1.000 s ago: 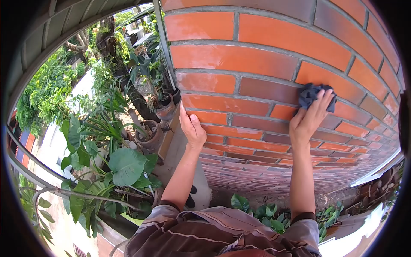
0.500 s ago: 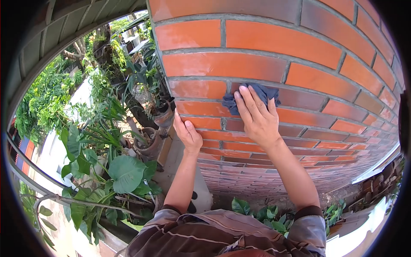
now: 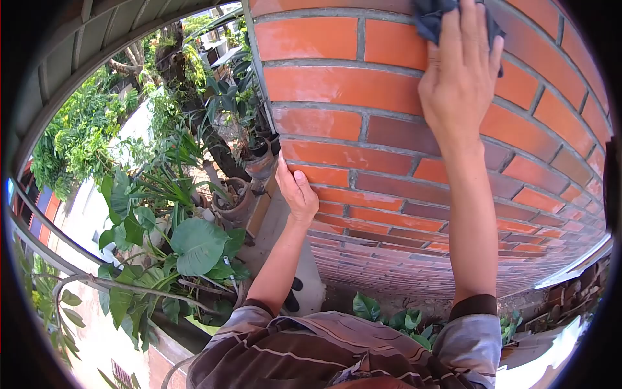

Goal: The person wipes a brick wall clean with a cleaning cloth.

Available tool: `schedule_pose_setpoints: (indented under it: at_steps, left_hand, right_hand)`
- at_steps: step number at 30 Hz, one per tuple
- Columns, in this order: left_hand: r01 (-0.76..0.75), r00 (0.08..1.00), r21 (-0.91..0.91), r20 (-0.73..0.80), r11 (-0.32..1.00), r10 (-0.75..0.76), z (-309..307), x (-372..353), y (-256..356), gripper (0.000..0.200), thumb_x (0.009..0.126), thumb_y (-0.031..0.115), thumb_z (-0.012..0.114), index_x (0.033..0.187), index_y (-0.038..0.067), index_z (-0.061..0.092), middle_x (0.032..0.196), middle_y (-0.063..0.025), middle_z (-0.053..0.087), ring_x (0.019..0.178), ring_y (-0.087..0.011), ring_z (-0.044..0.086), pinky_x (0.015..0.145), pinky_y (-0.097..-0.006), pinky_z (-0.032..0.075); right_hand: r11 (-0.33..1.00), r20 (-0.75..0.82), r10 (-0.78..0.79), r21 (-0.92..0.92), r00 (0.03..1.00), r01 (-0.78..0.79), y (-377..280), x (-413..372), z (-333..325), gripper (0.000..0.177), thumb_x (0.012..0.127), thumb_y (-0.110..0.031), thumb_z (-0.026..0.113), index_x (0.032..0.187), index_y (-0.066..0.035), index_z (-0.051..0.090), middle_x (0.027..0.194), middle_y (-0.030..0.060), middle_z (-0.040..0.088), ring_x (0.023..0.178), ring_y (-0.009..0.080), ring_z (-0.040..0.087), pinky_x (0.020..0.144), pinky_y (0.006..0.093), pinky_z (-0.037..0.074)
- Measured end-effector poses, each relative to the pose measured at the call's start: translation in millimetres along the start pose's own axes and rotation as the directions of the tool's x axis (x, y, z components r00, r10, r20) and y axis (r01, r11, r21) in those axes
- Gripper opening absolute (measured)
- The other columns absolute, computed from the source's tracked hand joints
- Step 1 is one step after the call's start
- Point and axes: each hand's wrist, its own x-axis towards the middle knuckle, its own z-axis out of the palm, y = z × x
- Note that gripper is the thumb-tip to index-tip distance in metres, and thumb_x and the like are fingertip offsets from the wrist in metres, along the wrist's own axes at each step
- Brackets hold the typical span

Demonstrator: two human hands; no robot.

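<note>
A brick wall (image 3: 337, 84) of orange and dark reddish-brown bricks with grey joints rises in front of me. High on it, my right hand (image 3: 459, 97) presses a crumpled dark blue-grey cloth (image 3: 429, 21) against the bricks, fingers pointing upward. Part of the cloth lies hidden under the fingers, and its top runs out of view. Lower and to the left, my left hand (image 3: 299, 193) rests at the wall's left edge. Its fingers are stretched out along that edge, the thumb stands apart, and it holds nothing.
Potted plants (image 3: 234, 200) and a large-leaved plant (image 3: 199, 246) stand left of the wall. A narrow concrete strip (image 3: 304, 259) runs below my left arm. Low leafy plants (image 3: 408, 319) grow at the wall's foot. A curved metal rail (image 3: 58, 256) crosses the far left.
My right hand has slid up and to the right across the bricks with the cloth under it. My left hand stays at the wall's edge; the whole view has shifted slightly.
</note>
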Motion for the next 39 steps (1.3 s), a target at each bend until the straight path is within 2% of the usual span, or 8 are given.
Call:
schedule_pose_setpoints:
  at_steps: [7, 13, 15, 16, 20, 25, 31, 39]
  left_hand:
    - [0.037, 0.999, -0.034, 0.016, 0.999, -0.036, 1, -2, -1, 0.051, 0.102, 0.022, 0.037, 0.139, -0.013, 0.035, 0.136, -0.0295, 0.046, 0.121, -0.0422, 0.047, 0.103, -0.0458, 0.035]
    - [0.056, 0.998, -0.068, 0.018, 0.996, -0.055, 1, 0, 2, 0.053, 0.102, 0.024, 0.036, 0.139, -0.013, 0.034, 0.137, -0.0293, 0.046, 0.121, -0.0407, 0.047, 0.103, -0.0449, 0.035]
    - [0.067, 0.997, -0.069, 0.044, 0.995, -0.064, 0, -1, 0, 0.053, 0.102, 0.024, 0.035, 0.141, -0.013, 0.032, 0.138, -0.0281, 0.045, 0.124, -0.0383, 0.047, 0.104, -0.0432, 0.034]
    - [0.082, 0.995, -0.083, 0.063, 0.993, -0.077, -1, -4, -4, 0.053, 0.103, 0.024, 0.034, 0.142, -0.013, 0.030, 0.140, -0.0269, 0.044, 0.126, -0.0363, 0.046, 0.106, -0.0416, 0.033]
    - [0.112, 0.993, -0.251, 0.066, 0.962, -0.098, 1, -3, -3, 0.057, 0.104, 0.030, 0.029, 0.145, -0.009, 0.026, 0.147, -0.0224, 0.035, 0.135, -0.0316, 0.037, 0.111, -0.0411, 0.029]
    - [0.180, 0.973, -0.537, -0.027, 0.824, -0.231, 6, -6, 0, 0.065, 0.103, 0.044, 0.025, 0.149, -0.002, 0.020, 0.150, -0.0217, 0.031, 0.139, -0.0318, 0.032, 0.115, -0.0425, 0.025]
    - [0.171, 0.985, -0.348, 0.087, 0.922, -0.150, -11, 10, 5, 0.073, 0.102, 0.052, 0.021, 0.150, -0.003, 0.019, 0.152, -0.0192, 0.031, 0.141, -0.0282, 0.029, 0.115, -0.0416, 0.020]
    - [0.235, 0.966, -0.356, 0.184, 0.904, -0.179, -10, -3, 1, 0.077, 0.101, 0.056, 0.025, 0.146, -0.006, 0.026, 0.146, -0.0161, 0.038, 0.134, -0.0239, 0.035, 0.112, -0.0374, 0.024]
  right_hand:
    - [0.901, 0.433, -0.391, 0.358, 0.812, 0.244, -60, -130, -24, 0.044, 0.088, -0.014, 0.050, 0.131, -0.005, 0.056, 0.147, 0.0088, 0.045, 0.137, 0.0203, 0.041, 0.119, 0.0530, 0.009]
    - [0.990, -0.257, 0.140, 0.036, 0.956, -0.135, 46, -6, 3, 0.040, 0.085, -0.002, 0.051, 0.125, -0.004, 0.058, 0.137, 0.0181, 0.053, 0.133, 0.0357, 0.044, 0.113, 0.0572, 0.017]
    - [0.979, 0.007, 0.153, -0.135, 0.988, -0.151, 45, 45, 6, 0.037, 0.085, -0.006, 0.054, 0.121, -0.006, 0.061, 0.133, 0.0189, 0.055, 0.129, 0.0321, 0.048, 0.111, 0.0555, 0.025]
    - [0.991, -0.352, 0.053, -0.097, 0.934, -0.093, 18, 70, 35, 0.039, 0.090, -0.009, 0.053, 0.128, 0.002, 0.053, 0.136, 0.0210, 0.052, 0.130, 0.0372, 0.045, 0.110, 0.0551, 0.030]
    - [0.937, 0.048, -0.231, 0.280, 0.972, 0.209, -71, 52, 46, 0.044, 0.087, -0.015, 0.049, 0.128, 0.000, 0.055, 0.140, 0.0174, 0.050, 0.132, 0.0294, 0.045, 0.113, 0.0559, 0.021]
    - [0.761, 0.348, -0.643, 0.391, 0.682, 0.518, -130, -103, 16, 0.046, 0.089, -0.027, 0.051, 0.129, -0.004, 0.058, 0.150, 0.0073, 0.042, 0.139, 0.0177, 0.037, 0.119, 0.0511, 0.011]
    - [0.887, 0.466, -0.449, 0.336, 0.762, 0.318, -42, -210, -57, 0.047, 0.088, -0.024, 0.060, 0.134, -0.016, 0.055, 0.149, 0.0003, 0.043, 0.135, 0.0132, 0.043, 0.120, 0.0518, 0.007]
    - [0.950, -0.101, 0.306, -0.039, 0.947, -0.311, 94, -99, -66, 0.039, 0.097, -0.007, 0.050, 0.135, 0.002, 0.048, 0.147, 0.0262, 0.040, 0.141, 0.0440, 0.029, 0.109, 0.0678, 0.001]
